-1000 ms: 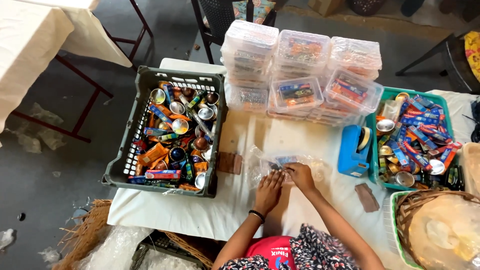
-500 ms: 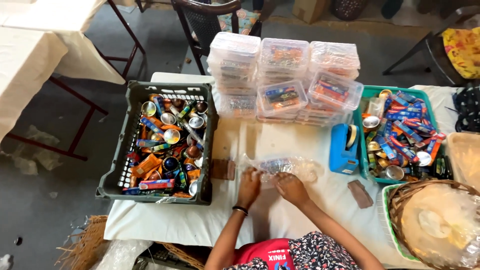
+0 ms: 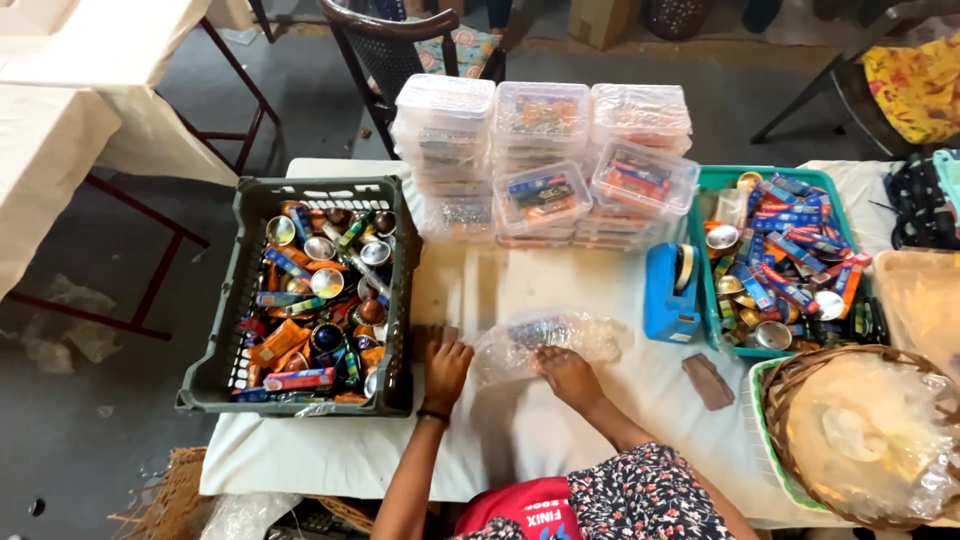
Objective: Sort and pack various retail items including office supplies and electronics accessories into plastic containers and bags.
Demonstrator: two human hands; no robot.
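Clear plastic bag (image 3: 545,340): centre frame, on the bench (image 3: 560,290). Your right hand (image 3: 568,372) pinches its lower edge; your left hand (image 3: 447,367) rests spread flat just beside it, near the dark crate (image 3: 240,290).

The person's left hand (image 3: 447,366) is bare, with a thin dark band around the wrist (image 3: 432,414) just below it; the right hand (image 3: 568,376) is bare too, with nothing worn at its wrist. Both forearms are uncovered as far as the lower edge of the view, so no sleeve reaches them. Lower down the person wears a dark garment with a small floral print in red and white (image 3: 655,495), and beside it shows a red piece of cloth with white lettering (image 3: 520,512).
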